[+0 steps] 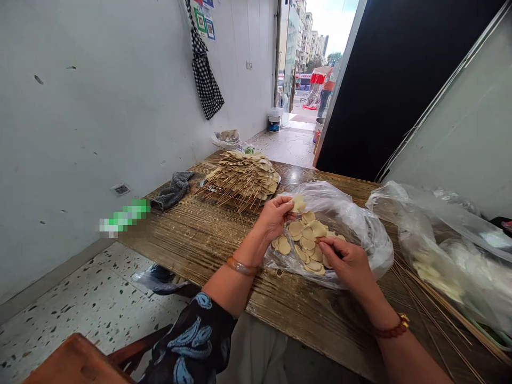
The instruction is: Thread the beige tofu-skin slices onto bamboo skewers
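Two or so pale, round slices (298,204) are pinched between the thumb and fingers of the left hand (277,217), raised just above a loose pile (307,246) of similar ones. The right hand (349,260) has its thumb and forefinger closed at the edge of another slice (319,229), over the pile's right side; whether a stick is also in that grip, I cannot tell. The pile lies on a clear plastic bag (370,240), spread open on the wooden table (192,240). Beyond the left hand, skewered slices (248,173) are heaped, stick ends pointing toward the person, with a gray cloth (174,191) to their left. Bare sticks (464,321) lie at the right, beside another plastic bag (476,261).
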`<state>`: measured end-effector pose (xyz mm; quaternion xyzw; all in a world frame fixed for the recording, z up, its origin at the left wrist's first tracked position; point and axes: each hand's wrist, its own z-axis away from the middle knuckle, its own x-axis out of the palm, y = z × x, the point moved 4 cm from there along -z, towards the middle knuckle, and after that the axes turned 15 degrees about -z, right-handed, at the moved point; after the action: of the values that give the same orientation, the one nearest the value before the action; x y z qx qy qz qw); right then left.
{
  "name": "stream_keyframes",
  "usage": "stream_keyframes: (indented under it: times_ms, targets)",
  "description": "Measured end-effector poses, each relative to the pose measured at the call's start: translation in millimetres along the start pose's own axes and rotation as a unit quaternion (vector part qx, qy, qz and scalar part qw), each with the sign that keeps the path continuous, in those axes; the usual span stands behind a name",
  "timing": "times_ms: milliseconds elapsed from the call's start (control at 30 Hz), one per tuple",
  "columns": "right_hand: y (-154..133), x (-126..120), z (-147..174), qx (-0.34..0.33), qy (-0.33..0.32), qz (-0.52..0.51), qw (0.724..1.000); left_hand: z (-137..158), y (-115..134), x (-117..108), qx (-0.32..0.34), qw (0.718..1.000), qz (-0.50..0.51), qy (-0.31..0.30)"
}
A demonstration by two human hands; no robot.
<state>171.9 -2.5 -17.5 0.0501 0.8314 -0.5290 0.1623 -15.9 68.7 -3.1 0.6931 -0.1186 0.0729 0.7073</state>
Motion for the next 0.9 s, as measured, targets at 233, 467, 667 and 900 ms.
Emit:
stream_keyframes:
  times_ms: [233, 467, 667, 900]
  targets:
    - [1.7, -0.1, 0.3, 0.019, 0.012, -0.005, 1.000, 2.2, 0.7, 4.3, 0.028, 0.998, -0.054, 0.013]
    - [4.1, -1.0, -0.4, 0.029, 0.011, -0.011, 0.999, 5.0, 7.9, 5.5, 0.056, 0.994, -0.091, 0.031]
    - [5.7, 0.8, -0.3, 0.033, 0.010, -0.001, 0.999, 3.1, 5.6, 5.5, 0.091, 0.986, -0.138, 0.038]
    - [7.3, 4.6, -0.3, 0.042, 0.018, -0.012, 0.999, -0.8, 1.3, 6.3, 0.137, 0.959, -0.244, 0.037]
